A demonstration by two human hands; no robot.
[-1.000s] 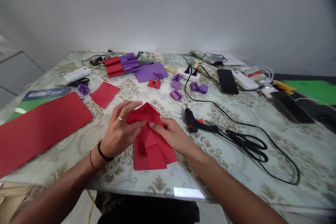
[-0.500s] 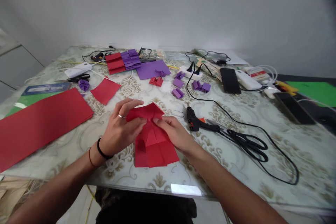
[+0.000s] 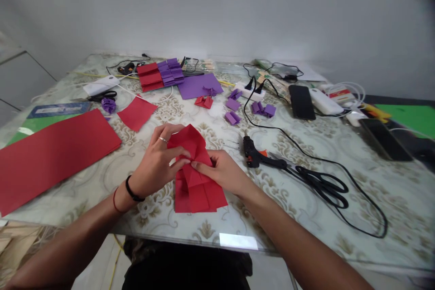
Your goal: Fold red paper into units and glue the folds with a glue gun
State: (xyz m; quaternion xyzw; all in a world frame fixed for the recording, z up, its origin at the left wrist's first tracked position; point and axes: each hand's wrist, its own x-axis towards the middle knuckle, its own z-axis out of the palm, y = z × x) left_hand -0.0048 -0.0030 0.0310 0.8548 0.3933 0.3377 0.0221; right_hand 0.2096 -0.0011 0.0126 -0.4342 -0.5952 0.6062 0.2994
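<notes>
Together, left fingers nearly closed, pinching folded red paper, right fingers gripping its side

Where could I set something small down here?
Bare tabletop shows right of the black cord loop, in front of the rightmost phone. A smaller patch lies between the long red paper and the left hand. The far side is crowded: folded purple pieces, a purple sheet, a power strip.
</notes>
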